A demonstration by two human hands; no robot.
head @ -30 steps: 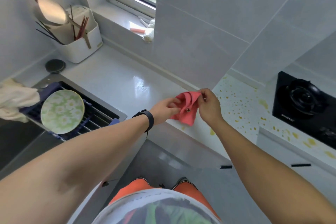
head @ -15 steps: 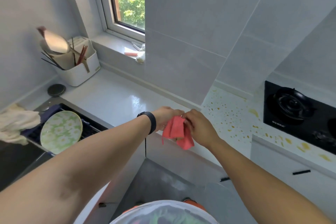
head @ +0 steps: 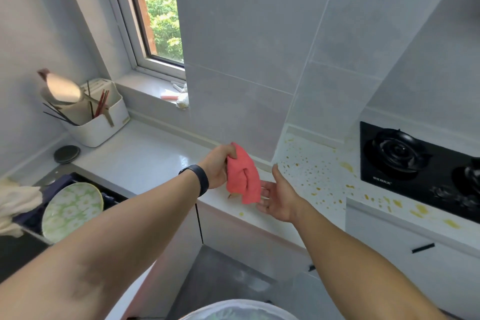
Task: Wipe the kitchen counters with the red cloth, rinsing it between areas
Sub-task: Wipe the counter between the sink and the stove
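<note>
The person's left hand (head: 217, 167), a black band on its wrist, is pinching the top edge of a crumpled red cloth (head: 244, 176) so that it is hanging folded above the front edge of the pale grey stone counter (head: 140, 161). The right hand (head: 279, 200) is waiting just under and beside the cloth, palm up, fingers spread and relaxed, its fingertips lying behind the cloth's lower corner; whether they are touching it is hard to tell. To the right, yellow splatters (head: 309, 166) are dotting the white counter section leading to a black glass gas hob (head: 415, 163). On the left, a green floral plate (head: 71, 208) is leaning in a dark rack over the sink, a white utensil caddy (head: 98, 122) holding chopsticks and a ladle is standing by the window, and a round black lid (head: 66, 154) is lying flat near it.
</note>
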